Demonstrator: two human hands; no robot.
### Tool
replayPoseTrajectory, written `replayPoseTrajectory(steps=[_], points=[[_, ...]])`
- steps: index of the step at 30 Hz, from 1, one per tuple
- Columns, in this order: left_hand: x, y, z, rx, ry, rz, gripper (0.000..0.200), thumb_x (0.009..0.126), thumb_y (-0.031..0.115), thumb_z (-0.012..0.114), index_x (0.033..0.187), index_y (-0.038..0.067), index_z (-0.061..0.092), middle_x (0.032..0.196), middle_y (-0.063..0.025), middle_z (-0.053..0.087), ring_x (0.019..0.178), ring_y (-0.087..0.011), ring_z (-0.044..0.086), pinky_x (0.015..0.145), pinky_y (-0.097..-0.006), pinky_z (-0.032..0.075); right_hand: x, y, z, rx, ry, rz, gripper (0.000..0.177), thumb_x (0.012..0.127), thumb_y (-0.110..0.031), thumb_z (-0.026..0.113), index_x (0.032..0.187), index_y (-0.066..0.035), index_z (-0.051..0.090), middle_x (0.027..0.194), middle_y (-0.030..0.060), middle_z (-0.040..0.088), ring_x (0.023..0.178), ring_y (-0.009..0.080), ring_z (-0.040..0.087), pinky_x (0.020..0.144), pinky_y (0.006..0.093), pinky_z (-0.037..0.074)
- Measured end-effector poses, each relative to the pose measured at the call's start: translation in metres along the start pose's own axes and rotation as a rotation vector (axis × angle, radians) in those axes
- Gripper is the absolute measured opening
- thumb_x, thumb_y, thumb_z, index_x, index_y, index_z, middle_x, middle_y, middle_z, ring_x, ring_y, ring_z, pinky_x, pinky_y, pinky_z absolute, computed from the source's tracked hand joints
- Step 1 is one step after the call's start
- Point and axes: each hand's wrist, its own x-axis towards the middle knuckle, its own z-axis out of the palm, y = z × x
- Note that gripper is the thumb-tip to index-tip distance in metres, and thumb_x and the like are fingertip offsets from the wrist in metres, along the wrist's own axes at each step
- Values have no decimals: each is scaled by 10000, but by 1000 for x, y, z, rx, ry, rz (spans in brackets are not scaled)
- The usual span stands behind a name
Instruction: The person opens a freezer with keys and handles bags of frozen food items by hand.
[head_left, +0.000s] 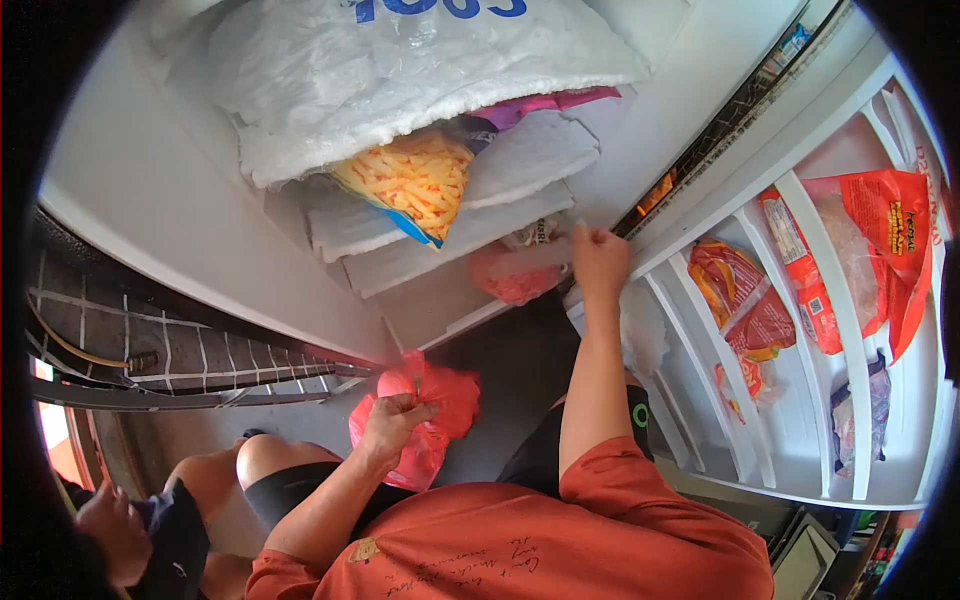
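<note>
My left hand (393, 428) is closed round the gathered top of a red plastic bag (440, 400), held low in front of the open freezer. My right hand (600, 258) reaches to the freezer's lower right edge, fingers pinched at a whitish, translucent strip whose nature is unclear. Just left of those fingers, a pinkish-red bag (512, 278) lies in the bottom compartment. Higher up, a bag of fries (415, 180) juts from a frosted shelf (530, 160), beneath a large frosty white bag (420, 80) with blue lettering.
On the right, the open freezer door (820, 440) has racks with red packets (885, 240), a red and yellow packet (740, 295) and a dark-edged packet (860, 415). A wire-grid panel (180, 350) stands at the left. Another person's hand (115, 530) and knees are at the lower left.
</note>
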Motion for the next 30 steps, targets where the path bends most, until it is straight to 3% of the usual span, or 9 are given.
replayPoseTrajectory(steps=[2, 7, 8, 10, 13, 14, 18, 24, 30], points=[[2, -4, -2, 50, 1, 5, 121, 834, 88, 702, 788, -5, 639, 779, -26, 627, 708, -87, 552, 636, -252, 424, 7, 23, 7, 303, -20, 33, 274, 790, -224, 557, 780, 21, 680, 679, 115, 642, 545, 276, 568, 580, 380, 493], [-5, 11, 8, -32, -2, -13, 116, 833, 85, 701, 809, -9, 639, 798, -34, 635, 730, -99, 565, 663, -259, 434, 17, 55, 20, 1397, -458, 578, 343, 789, -208, 600, 1057, 2, 635, 717, 39, 577, 495, 163, 376, 539, 310, 423], [-6, 11, 8, -57, -5, -2, 115, 833, 84, 701, 817, -11, 639, 804, -36, 635, 734, -101, 567, 669, -261, 436, 14, 50, 25, 1397, -463, 579, 343, 789, -208, 600, 1057, 2, 635, 717, 39, 577, 495, 163, 376, 539, 310, 423], [0, 1, 3, -62, -5, 1, 112, 834, 79, 700, 828, -15, 640, 820, -43, 643, 746, -106, 576, 680, -266, 442, 2, 33, 42, 764, -132, 455, 214, 788, -137, 622, 936, 16, 635, 772, 60, 592, 507, 131, 446, 506, 266, 451], [-1, 5, 6, -78, -12, -8, 107, 832, 74, 702, 837, -15, 642, 844, -52, 654, 766, -110, 588, 696, -272, 452, 10, 68, 87, 292, -158, 192, 220, 777, -151, 686, 926, 3, 637, 804, 63, 614, 566, 133, 538, 437, 279, 447], [-3, 8, 7, -90, -10, -26, 105, 830, 73, 706, 835, -10, 643, 852, -54, 658, 775, -110, 591, 701, -273, 455, 19, 91, 103, 317, -307, 271, 239, 776, -162, 722, 925, 6, 639, 843, 71, 634, 647, 139, 598, 433, 282, 449], [0, 3, 2, -47, -32, -12, 121, 830, 81, 710, 858, -20, 650, 862, -59, 665, 795, -112, 601, 712, -269, 462, 10, 70, 110, 417, -279, 246, 202, 793, -166, 704, 901, -15, 626, 785, 41, 599, 604, 131, 554, 409, 279, 404], [21, 4, 23, -108, -191, -8, 192, 849, 135, 703, 906, -44, 660, 844, -50, 648, 716, -109, 570, 652, -263, 453, 15, 25, 87, 1254, -155, 628, 181, 844, -167, 539, 697, -137, 438, 626, -19, 390, 512, 108, 329, 490, 268, 275], [122, -50, 42, -156, -260, -51, 186, 827, 120, 701, 964, 24, 620, 949, -35, 631, 763, -122, 562, 665, -271, 436, 30, -13, 57, 1490, -160, 521, 245, 838, -202, 525, 650, -167, 370, 593, -44, 257, 510, 108, 245, 493, 283, 233]])
